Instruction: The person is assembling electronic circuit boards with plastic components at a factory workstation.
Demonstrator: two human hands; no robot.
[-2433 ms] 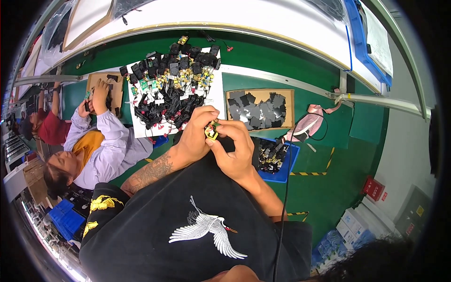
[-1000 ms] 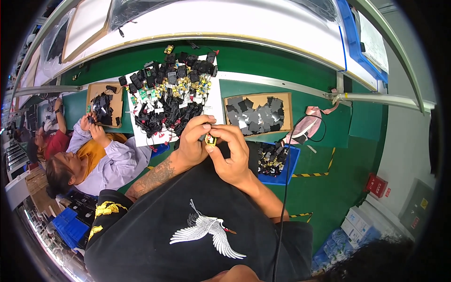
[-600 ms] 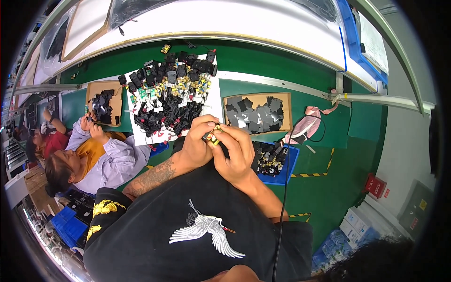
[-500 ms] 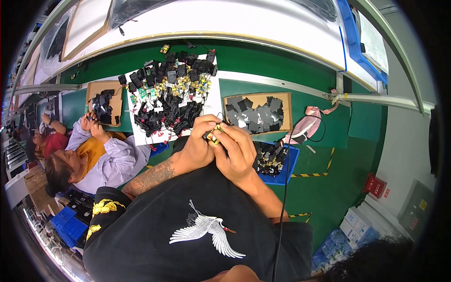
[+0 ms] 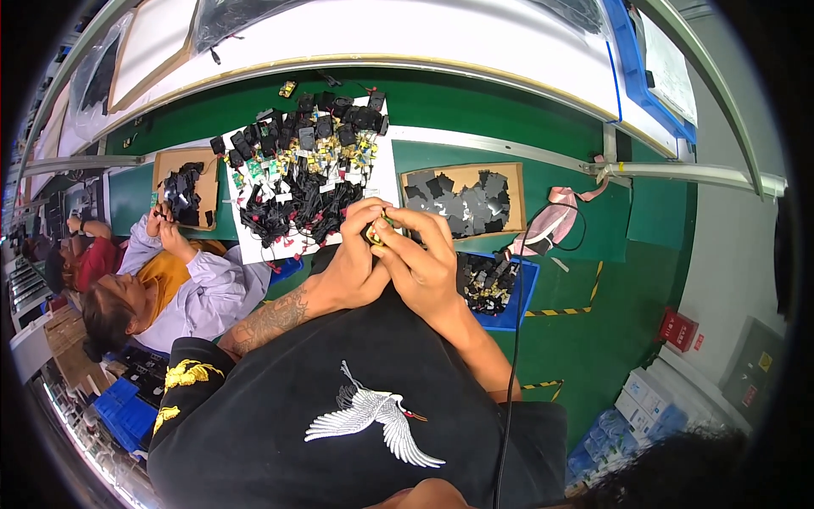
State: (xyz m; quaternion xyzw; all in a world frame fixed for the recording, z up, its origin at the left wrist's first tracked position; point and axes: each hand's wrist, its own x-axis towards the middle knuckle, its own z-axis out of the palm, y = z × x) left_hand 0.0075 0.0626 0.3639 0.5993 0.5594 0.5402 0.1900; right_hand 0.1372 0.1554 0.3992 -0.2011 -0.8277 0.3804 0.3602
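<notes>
Between both hands, above the bench's near edge, is a small circuit board (image 5: 378,232) with yellow parts, mostly covered by fingers. My left hand (image 5: 354,259) is closed around its left side. From the other side my right hand (image 5: 424,261) pinches it with thumb and fingers. Just beyond the hands, a white board (image 5: 234,202) bears a pile of black adapter housings, small circuit boards and black cables with red ends. To the right of that, a shallow cardboard tray (image 5: 515,199) holds many dark grey and black flat pieces.
Below the tray, a blue bin (image 5: 527,293) holds more black and yellow assemblies. A pink and white bag (image 5: 555,222) lies to its right. A black cable (image 5: 511,373) hangs down my right side. At left, a co-worker (image 5: 199,280) handles parts by another cardboard tray (image 5: 159,174).
Both hands have shifted slightly up, and their fingers have turned the circuit board. Less of its yellow part shows now. The pile and trays remain as they were.
</notes>
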